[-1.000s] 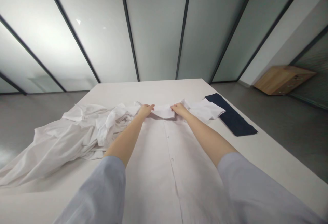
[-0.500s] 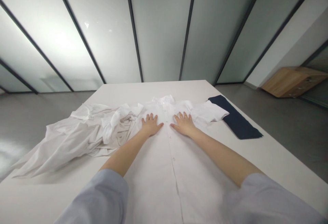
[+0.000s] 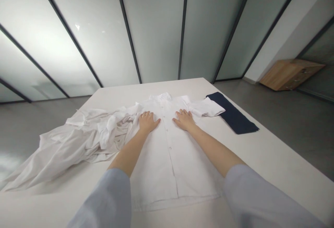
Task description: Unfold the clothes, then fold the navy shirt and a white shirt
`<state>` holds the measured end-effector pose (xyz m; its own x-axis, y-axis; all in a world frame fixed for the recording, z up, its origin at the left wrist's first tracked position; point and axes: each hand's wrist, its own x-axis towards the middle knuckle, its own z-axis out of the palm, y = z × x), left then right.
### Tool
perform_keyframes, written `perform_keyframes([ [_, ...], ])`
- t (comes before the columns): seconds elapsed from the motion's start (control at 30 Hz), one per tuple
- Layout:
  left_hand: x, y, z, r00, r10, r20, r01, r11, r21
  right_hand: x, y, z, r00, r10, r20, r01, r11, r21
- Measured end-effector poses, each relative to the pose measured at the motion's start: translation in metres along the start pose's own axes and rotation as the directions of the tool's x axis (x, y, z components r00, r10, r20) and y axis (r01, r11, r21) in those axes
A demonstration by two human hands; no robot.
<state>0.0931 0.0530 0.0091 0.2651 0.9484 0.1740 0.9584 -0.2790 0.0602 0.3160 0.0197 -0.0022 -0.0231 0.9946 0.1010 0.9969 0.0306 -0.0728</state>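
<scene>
A white short-sleeved shirt [image 3: 156,165] lies front side up on the table, its collar at the far end and its button line running toward me. My left hand [image 3: 148,121] rests flat on the upper chest left of the buttons, fingers spread. On the other side of the buttons, my right hand [image 3: 184,119] presses flat on the cloth, thumb pointing inward. Neither hand holds anything. Crumpled white garments [image 3: 75,144] lie in a heap on the left, against the shirt's side.
A folded dark blue cloth [image 3: 235,116] lies on the white table [image 3: 271,162] at the right, partly under the shirt's sleeve. Frosted glass panels stand behind the table. A wooden cabinet [image 3: 284,74] is on the floor at the far right.
Both hands have spread slightly apart on the shirt and still lie flat. The view has shifted, and the shirt's bottom hem now shows near the front.
</scene>
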Motion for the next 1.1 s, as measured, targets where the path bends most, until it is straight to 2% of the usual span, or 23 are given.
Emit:
perform_keyframes([
  [0.07,-0.012,0.003,-0.005,1.0,-0.002,0.017,0.002,1.0,0.0,-0.005,0.002,-0.002,0.995,-0.032,-0.09,0.03,0.999,-0.023],
  [0.17,-0.033,0.002,-0.01,0.991,-0.007,0.134,0.007,1.0,0.006,-0.017,0.009,-0.008,0.982,-0.068,-0.173,0.06,0.997,-0.053],
  [0.27,-0.05,-0.003,-0.009,0.978,0.007,0.21,-0.005,1.0,-0.015,-0.028,0.021,-0.012,0.98,0.015,-0.198,-0.027,0.998,-0.058],
  [0.47,-0.061,-0.014,-0.004,0.991,0.052,0.124,-0.041,0.996,-0.085,-0.032,0.043,-0.008,0.959,0.253,-0.124,-0.248,0.967,0.058],
  [0.67,-0.06,-0.018,-0.004,0.988,0.081,0.128,-0.064,0.989,-0.134,-0.025,0.052,-0.003,0.946,0.281,-0.161,-0.269,0.959,0.092],
  [0.77,-0.06,-0.017,-0.004,0.989,0.08,0.124,-0.062,0.988,-0.142,-0.023,0.06,0.001,0.928,0.302,-0.218,-0.26,0.945,0.2],
  [0.87,-0.059,-0.017,-0.003,0.992,0.082,0.1,-0.065,0.984,-0.164,-0.02,0.071,0.004,0.866,0.389,-0.316,-0.223,0.864,0.452],
  [0.97,-0.057,-0.016,0.0,0.996,0.087,0.036,-0.076,0.967,-0.242,-0.017,0.078,0.001,0.74,0.525,-0.42,-0.105,0.707,0.699],
  [1.03,-0.055,-0.015,0.003,0.996,0.084,-0.03,-0.089,0.938,-0.336,-0.013,0.076,-0.007,0.667,0.6,-0.441,-0.03,0.614,0.789],
  [1.1,-0.054,-0.014,0.005,0.994,0.075,-0.082,-0.105,0.876,-0.47,-0.009,0.065,-0.019,0.64,0.63,-0.44,0.036,0.547,0.836],
])
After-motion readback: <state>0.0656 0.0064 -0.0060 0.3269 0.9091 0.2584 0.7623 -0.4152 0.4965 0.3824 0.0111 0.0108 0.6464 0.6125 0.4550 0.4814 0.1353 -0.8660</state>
